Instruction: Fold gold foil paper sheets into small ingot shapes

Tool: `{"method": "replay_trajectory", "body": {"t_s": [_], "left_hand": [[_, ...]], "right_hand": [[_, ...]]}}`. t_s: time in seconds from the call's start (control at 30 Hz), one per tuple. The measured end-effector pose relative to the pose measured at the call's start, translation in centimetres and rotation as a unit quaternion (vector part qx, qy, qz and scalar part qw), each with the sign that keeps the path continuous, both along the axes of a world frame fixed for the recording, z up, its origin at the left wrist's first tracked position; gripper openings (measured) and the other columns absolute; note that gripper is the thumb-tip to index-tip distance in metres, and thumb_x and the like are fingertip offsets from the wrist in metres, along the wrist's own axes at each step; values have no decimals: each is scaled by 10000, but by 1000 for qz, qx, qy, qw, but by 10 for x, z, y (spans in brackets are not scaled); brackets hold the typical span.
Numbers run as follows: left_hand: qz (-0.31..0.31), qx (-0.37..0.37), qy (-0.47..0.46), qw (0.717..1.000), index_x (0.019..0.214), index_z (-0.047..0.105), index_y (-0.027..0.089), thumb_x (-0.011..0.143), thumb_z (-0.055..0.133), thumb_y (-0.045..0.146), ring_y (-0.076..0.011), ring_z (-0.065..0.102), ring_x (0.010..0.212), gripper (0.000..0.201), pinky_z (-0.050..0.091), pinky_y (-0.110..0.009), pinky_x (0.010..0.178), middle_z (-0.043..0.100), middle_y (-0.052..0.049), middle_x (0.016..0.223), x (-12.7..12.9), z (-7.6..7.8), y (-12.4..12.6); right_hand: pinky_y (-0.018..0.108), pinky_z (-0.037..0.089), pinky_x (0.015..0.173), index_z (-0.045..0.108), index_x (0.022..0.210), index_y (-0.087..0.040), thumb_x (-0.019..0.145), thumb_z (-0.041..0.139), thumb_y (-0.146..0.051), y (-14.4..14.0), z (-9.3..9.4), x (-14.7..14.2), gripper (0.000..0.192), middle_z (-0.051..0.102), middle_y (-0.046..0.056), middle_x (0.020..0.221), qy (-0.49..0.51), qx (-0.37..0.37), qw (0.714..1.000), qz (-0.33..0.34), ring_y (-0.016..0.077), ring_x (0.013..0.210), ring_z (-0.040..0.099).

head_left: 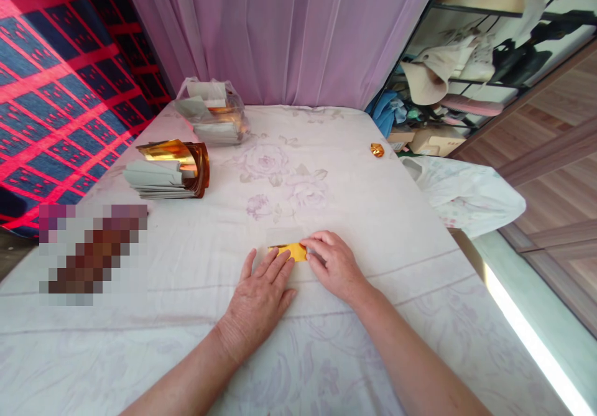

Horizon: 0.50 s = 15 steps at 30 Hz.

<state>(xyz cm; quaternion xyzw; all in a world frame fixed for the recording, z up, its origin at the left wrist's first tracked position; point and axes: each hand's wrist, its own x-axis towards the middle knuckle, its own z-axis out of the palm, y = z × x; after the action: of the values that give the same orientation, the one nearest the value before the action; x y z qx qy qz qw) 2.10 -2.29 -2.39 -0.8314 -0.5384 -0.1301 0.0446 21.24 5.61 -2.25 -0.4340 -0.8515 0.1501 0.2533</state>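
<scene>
Pressing small shiny gold paper flat: left hand spread, right hand pinching edge.

Gold paper, perhaps foil; pale floral-print cloth

Table w/ pale floral cloth fills the middle. Lilac curtain behind. Red/blue check blanket at left. Shelf at right w/ hat, clothes, boxes. Wood floor at right, bright sun strip along table edge.
</scene>
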Motion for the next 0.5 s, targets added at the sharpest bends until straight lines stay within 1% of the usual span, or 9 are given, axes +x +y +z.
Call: {"method": "replay_trajectory", "body": {"t_s": [0.23,0.4,0.5], "left_hand": [[-14,-13,5,1000,1324,556,187,992,396,400,-243,484,1322,426,321,-465,1130,571,-64,1395,-2,4,1],[-18,-23,4,1000,1344,540,193,997,379,367,-245,480,1325,420,314,-467,1130,566,-70,1400,-2,7,1],[-12,-24,-4,1000,1354,526,190,996,379,380,-243,473,1331,432,312,-468,1132,564,-61,1404,-1,6,1]], "right_hand": [[349,482,850,674,1028,-210,880,559,-205,-2,0,-4,188,644,60,984,-3,13,1000,-15,202,921,583],[335,459,791,671,923,-206,895,578,-250,-4,1,-14,106,638,49,898,-33,40,996,-70,203,860,582],[329,442,778,658,884,-207,876,617,-273,-4,1,-19,78,639,44,886,-50,47,993,-95,205,846,579]]}}
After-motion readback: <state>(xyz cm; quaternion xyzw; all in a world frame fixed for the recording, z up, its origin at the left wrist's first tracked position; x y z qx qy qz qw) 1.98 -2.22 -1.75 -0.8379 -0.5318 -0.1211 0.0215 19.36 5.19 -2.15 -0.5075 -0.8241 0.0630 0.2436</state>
